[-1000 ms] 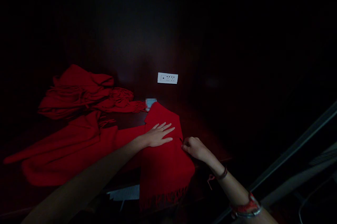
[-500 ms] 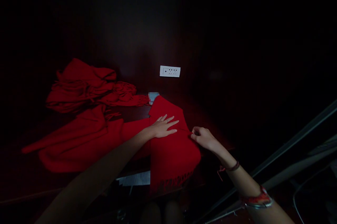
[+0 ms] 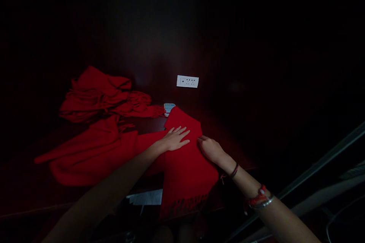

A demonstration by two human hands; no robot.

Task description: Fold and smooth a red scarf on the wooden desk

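A red fringed scarf [image 3: 188, 174] lies on the dark table, its fringe hanging toward the front edge and more of its cloth spreading left. My left hand [image 3: 175, 139] rests flat on it with fingers spread, a ring on one finger. At the scarf's right edge is my right hand [image 3: 209, 148], its fingers curled against the cloth; the fingertips are partly hidden. Behind to the left is a heap of crumpled red cloth [image 3: 99, 98] with fringes.
A phone-like object with a lit face [image 3: 169, 108] lies behind the scarf. On the dark wall is a white socket plate [image 3: 187, 81]. Pale papers [image 3: 146, 197] show below the front edge. Metal-like bars [image 3: 322, 167] run diagonally at the right.
My right hand has moved left along the scarf's right edge, onto the cloth. My left hand stays spread on the scarf. The view has shifted slightly.
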